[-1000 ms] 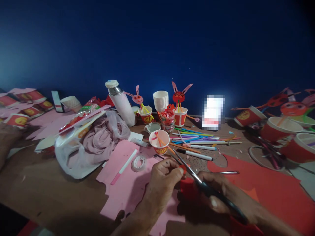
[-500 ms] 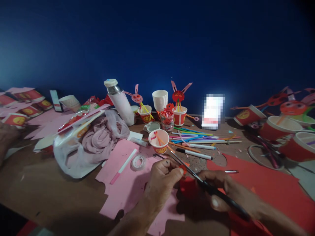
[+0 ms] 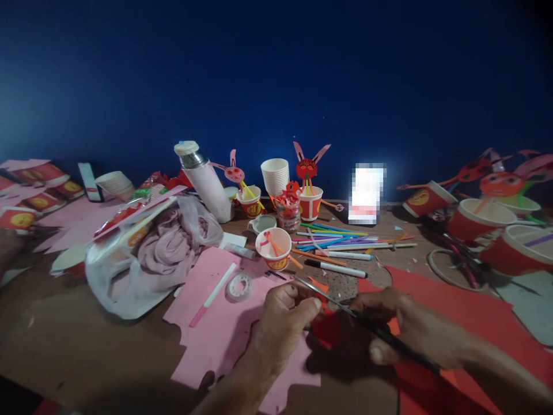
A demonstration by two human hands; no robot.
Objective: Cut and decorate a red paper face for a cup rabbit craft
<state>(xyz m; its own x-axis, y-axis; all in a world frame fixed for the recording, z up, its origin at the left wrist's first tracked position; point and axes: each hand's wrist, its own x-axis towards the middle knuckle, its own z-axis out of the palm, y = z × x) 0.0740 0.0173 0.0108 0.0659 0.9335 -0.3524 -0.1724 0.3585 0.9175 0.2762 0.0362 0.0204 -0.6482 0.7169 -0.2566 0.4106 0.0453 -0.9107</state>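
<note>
Between thumb and fingers my left hand [image 3: 285, 317] pinches a small piece of red paper [image 3: 324, 325]. My right hand [image 3: 400, 323] is wrapped around the dark handles of a pair of scissors [image 3: 330, 301], whose blades point up and left, lying close by the left fingertips at the paper. How far the blades are apart cannot be made out. Beyond the left hand stands a paper cup [image 3: 273, 249] with orange straws in it. A large red sheet [image 3: 425, 297] lies under and beside the right hand, and a pink sheet [image 3: 205, 340] under the left.
A tape roll [image 3: 239, 287] and a pink-and-white marker [image 3: 213, 295] lie on the pink sheet. Behind are loose straws [image 3: 345, 239], a tilted flask [image 3: 207, 187], stacked cups [image 3: 275, 176] and a lit phone [image 3: 366, 193]. A plastic bag [image 3: 114, 282] sits left; another person's hand [image 3: 11, 248] shows far left.
The view has shifted slightly, so the table things appear a little further left. The scissors have turned, their blades lying flatter beside the red paper. Both hands keep their hold.
</note>
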